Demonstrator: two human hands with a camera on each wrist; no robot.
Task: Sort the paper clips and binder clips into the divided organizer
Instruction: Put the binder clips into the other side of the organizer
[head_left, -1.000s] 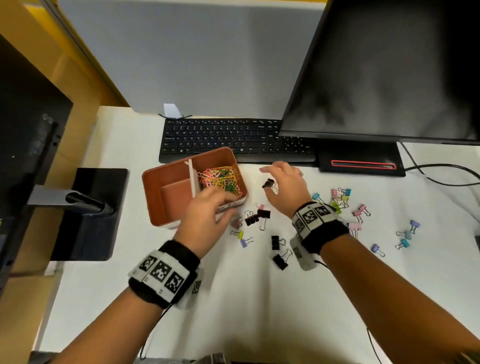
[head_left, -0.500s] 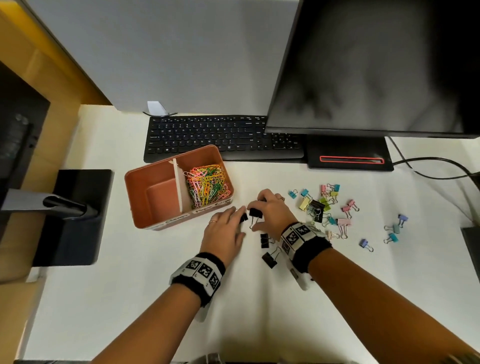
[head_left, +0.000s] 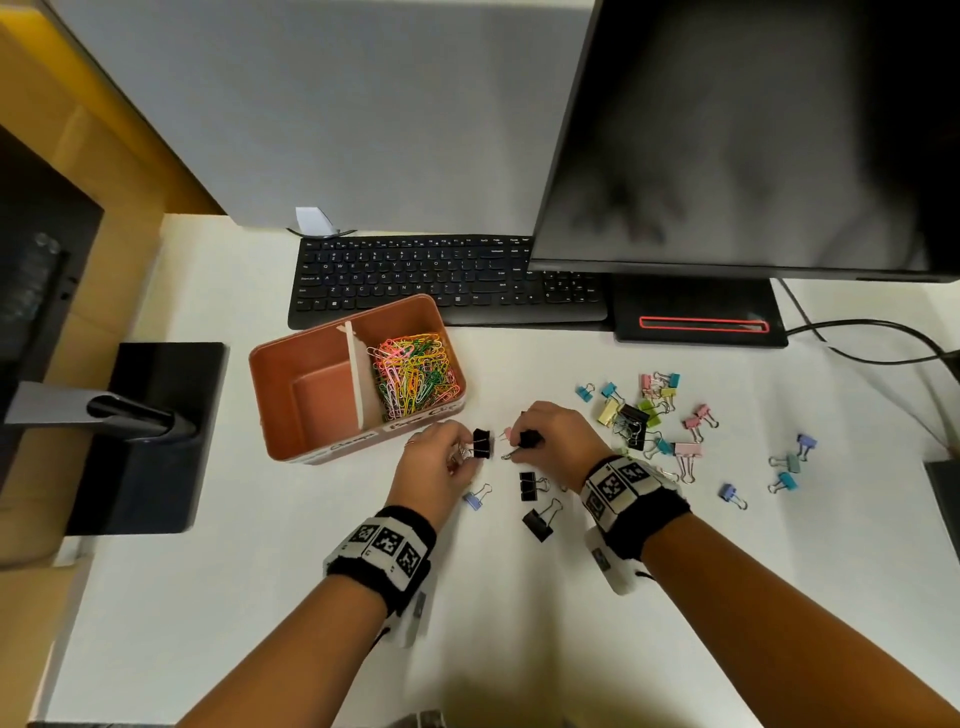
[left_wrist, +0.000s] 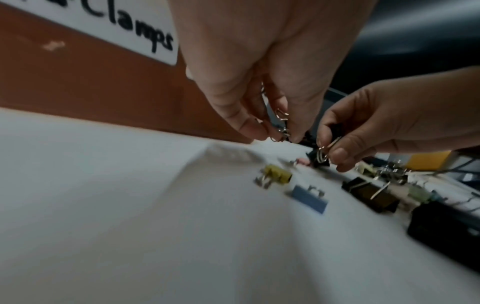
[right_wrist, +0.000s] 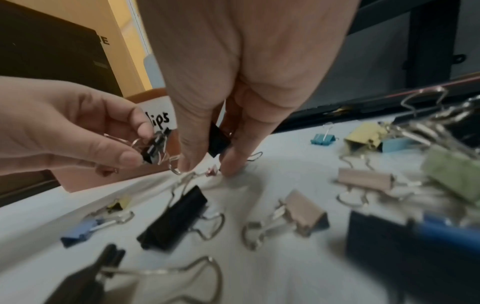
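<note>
The brown divided organizer (head_left: 280, 415) stands left of my hands; its right compartment holds several coloured paper clips (head_left: 413, 376), its left one shows a bare floor. My left hand (head_left: 441, 462) pinches a black binder clip (head_left: 482, 443) by its wire handles, just off the desk. My right hand (head_left: 558, 441) pinches another black binder clip (head_left: 529, 439) close beside it. In the right wrist view that clip (right_wrist: 217, 142) sits between thumb and fingers, and the left hand's clip (right_wrist: 154, 147) hangs nearby. Two more black binder clips (head_left: 532, 486) lie below the hands.
Coloured binder clips (head_left: 654, 410) are scattered right of my right hand. A small blue binder clip (head_left: 475, 498) lies by my left wrist. A black keyboard (head_left: 441, 278) and a monitor stand (head_left: 698, 322) lie behind. A second monitor base (head_left: 150, 436) sits left.
Both hands came down from the organizer to the black clips. Each hand has taken hold of one, and the two have lifted slightly apart.
</note>
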